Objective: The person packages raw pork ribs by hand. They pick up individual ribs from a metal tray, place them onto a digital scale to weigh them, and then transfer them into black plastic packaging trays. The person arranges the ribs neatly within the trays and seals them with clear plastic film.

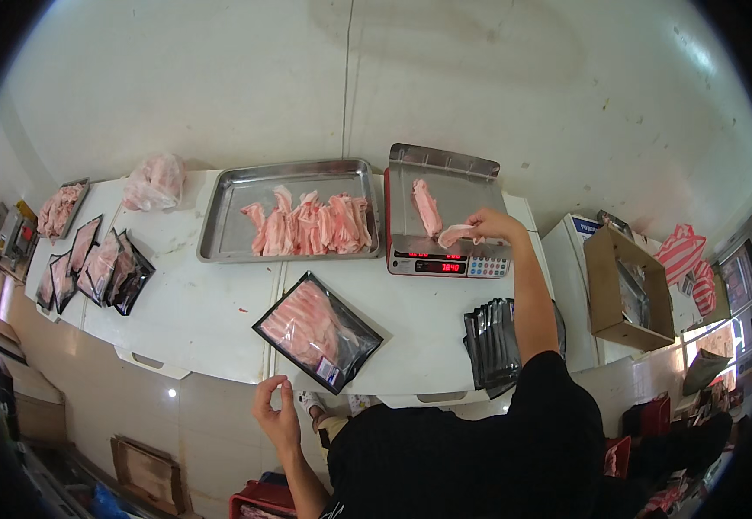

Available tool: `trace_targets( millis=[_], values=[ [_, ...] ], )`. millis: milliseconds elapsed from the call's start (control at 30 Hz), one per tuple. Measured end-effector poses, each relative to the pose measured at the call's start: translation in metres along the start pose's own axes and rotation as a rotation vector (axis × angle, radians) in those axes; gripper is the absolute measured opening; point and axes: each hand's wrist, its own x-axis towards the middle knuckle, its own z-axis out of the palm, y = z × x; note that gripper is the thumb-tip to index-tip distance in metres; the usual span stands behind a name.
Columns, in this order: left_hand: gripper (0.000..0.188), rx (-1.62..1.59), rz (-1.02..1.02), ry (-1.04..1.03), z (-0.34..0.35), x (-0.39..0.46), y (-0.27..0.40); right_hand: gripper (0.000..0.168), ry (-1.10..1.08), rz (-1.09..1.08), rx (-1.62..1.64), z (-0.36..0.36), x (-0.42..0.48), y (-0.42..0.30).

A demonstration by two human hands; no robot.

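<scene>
My right hand (496,225) pinches the end of a pale strip of meat (452,235) over the front of the steel pan of a red digital scale (402,266). Another pink meat piece (426,207) lies on that pan, beside the held strip. Left of the scale, a shallow stainless steel tray (228,237) has a row of sliced fatty meat (311,224) along its front part. My left hand (276,412) hangs at the front table edge with curled fingers, thumb apart, holding nothing. Near it lies a clear-fronted black pouch of meat slices (314,327), set diagonally and bearing a label.
Flat black pouches (489,344) are stacked at the right, partly under my right forearm. Filled pouches (100,266), a clear bag of meat (154,181) and a small meat tray (64,209) stand left. A cardboard box (600,285) is far right; the wall borders the tables behind.
</scene>
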Motion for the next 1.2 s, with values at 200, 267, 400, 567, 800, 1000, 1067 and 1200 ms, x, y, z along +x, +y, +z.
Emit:
trace_targets(
  millis=[200,267,400,567,800,1000,1067,1200],
  values=[
    [0.012,-0.477,-0.237,-0.279,0.044,-0.003,0.009,0.026,-0.094,-0.421,0.724,0.015,-0.057,-0.024],
    [0.021,-0.548,-0.331,-0.478,0.062,0.001,0.036,0.029,-0.132,-0.536,0.901,0.040,-0.066,-0.034],
    [0.045,-0.803,-0.465,-0.738,0.124,-0.003,0.055,0.029,-0.230,-0.665,1.037,0.110,-0.092,-0.073],
    [0.043,-0.948,-0.514,-0.523,0.152,0.003,0.063,0.018,-0.039,-0.734,0.818,0.235,-0.125,-0.101],
    [0.034,-0.776,-0.447,-0.476,0.129,0.015,0.046,0.022,0.280,-0.721,0.484,0.269,-0.153,-0.131],
    [0.037,-0.570,-0.246,-0.705,0.108,0.033,0.084,0.045,0.507,-0.906,0.396,0.214,-0.154,-0.144],
    [0.034,-0.456,-0.223,-0.751,0.103,0.036,0.100,0.044,0.505,-0.989,0.316,0.203,-0.155,-0.155],
    [0.025,-0.304,-0.077,-0.724,0.101,0.034,0.105,0.034,0.381,-1.022,0.356,0.205,-0.152,-0.159]
  ],
)
